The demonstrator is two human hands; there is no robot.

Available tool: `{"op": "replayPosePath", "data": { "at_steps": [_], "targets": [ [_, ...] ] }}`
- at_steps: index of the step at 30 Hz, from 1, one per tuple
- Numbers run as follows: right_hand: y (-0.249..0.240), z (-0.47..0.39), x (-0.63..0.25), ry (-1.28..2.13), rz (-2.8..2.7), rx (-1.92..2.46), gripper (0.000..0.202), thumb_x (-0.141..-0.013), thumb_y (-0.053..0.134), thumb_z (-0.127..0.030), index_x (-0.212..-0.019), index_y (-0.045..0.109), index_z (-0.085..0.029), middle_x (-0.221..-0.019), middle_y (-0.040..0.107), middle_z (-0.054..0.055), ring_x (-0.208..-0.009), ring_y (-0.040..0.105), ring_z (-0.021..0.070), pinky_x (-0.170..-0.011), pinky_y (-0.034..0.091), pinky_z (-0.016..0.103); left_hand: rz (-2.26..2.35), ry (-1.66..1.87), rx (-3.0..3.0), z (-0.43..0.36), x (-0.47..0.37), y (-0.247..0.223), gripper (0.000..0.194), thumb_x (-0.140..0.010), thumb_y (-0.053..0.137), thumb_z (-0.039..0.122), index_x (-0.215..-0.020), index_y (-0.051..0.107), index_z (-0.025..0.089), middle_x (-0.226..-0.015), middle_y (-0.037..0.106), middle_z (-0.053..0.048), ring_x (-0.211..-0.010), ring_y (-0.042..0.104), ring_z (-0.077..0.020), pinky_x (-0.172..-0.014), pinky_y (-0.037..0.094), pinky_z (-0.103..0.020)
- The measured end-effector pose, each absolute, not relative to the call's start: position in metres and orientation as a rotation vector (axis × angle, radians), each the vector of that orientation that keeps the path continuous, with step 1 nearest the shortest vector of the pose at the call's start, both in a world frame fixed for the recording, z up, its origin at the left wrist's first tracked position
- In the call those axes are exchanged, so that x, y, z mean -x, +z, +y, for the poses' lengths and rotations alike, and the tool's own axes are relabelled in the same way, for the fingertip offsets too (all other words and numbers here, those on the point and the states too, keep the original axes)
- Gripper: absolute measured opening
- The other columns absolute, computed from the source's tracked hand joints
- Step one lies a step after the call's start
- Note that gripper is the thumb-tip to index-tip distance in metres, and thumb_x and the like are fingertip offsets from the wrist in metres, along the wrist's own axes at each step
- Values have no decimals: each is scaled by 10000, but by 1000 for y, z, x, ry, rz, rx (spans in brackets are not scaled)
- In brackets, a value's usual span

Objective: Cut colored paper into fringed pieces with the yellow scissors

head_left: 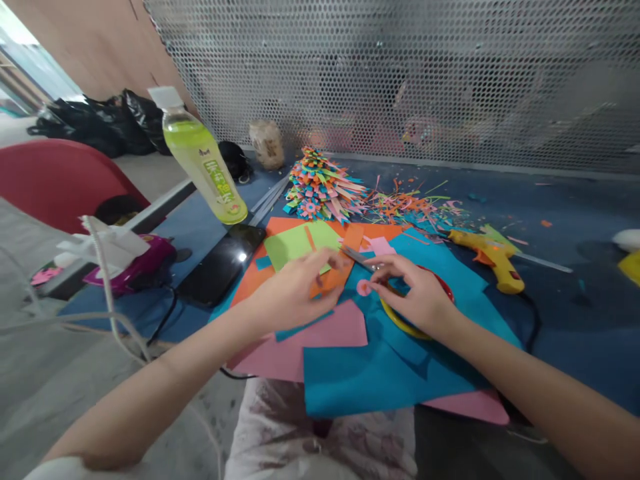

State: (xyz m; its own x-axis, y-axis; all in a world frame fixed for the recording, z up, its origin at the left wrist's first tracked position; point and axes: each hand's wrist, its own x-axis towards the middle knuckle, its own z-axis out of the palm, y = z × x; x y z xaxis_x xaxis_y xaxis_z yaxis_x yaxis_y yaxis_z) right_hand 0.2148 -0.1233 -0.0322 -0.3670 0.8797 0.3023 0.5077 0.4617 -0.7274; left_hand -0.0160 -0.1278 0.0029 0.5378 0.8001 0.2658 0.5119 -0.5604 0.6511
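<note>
My right hand [415, 291] pinches a small pink paper piece [364, 287] between thumb and finger, over the blue paper [370, 380]. Scissors with red and yellow handles [400, 320] lie under and beside that hand, blades pointing left. My left hand [300, 288] hovers above the orange and pink sheets, fingers curved and apart, holding nothing visible. A green sheet [295, 243] lies just beyond it. Behind the sheets stands a cone of layered, many-coloured paper pieces [320, 187].
A yellow glue gun [493, 260] lies at the right, with paper scraps [415, 203] behind. At the left are a black phone [223, 263], a green drink bottle [205, 160] and a purple tissue holder [133, 263]. A perforated metal panel [400, 80] borders the table's back.
</note>
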Motion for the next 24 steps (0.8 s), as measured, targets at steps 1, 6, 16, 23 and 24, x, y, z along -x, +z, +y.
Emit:
{"op": "replayPosePath", "data": {
  "at_steps": [1, 6, 16, 23, 24],
  "targets": [
    [-33, -122, -216, 727, -1997, 1144, 302, -819, 615, -196, -1118, 578, -220, -839, 733, 14, -779, 692, 184, -743, 532, 320, 1092, 800, -2142, -124, 9, 7, 180, -831, 553, 206, -1008, 524, 185, -1056, 659, -70, -906, 658, -168, -699, 545, -279],
    [-32, -118, -220, 726, -1874, 1152, 264, -820, 601, -209, -1079, 560, -232, -843, 730, 26, -815, 714, 197, -775, 563, 338, 993, 653, -1844, -91, -22, 8, 273, -751, 698, 210, -946, 514, 161, -898, 686, -65, -854, 666, -167, -783, 523, -321],
    [-30, -110, -225, 613, -1881, 1222, 226, -800, 588, -208, -1024, 558, -227, -834, 729, 40, -826, 720, 215, -781, 574, 361, 694, 629, -1504, -55, -28, -24, 404, -696, 781, 247, -986, 513, 158, -759, 688, -9, -701, 663, -120, -679, 486, -254],
    [-32, -112, -224, 605, -1915, 1205, 256, -809, 604, -207, -1061, 558, -231, -861, 729, 44, -835, 715, 207, -795, 568, 356, 717, 635, -1513, -62, -31, -27, 392, -726, 755, 189, -1032, 514, 151, -786, 701, -25, -760, 687, -138, -747, 504, -283],
    [-32, -112, -224, 611, -1910, 1203, 256, -809, 605, -208, -1061, 561, -232, -861, 729, 44, -838, 715, 209, -796, 568, 357, 729, 640, -1534, -62, -31, -27, 369, -738, 740, 177, -1031, 517, 149, -786, 695, -23, -759, 684, -137, -740, 501, -278]
  ]
}}
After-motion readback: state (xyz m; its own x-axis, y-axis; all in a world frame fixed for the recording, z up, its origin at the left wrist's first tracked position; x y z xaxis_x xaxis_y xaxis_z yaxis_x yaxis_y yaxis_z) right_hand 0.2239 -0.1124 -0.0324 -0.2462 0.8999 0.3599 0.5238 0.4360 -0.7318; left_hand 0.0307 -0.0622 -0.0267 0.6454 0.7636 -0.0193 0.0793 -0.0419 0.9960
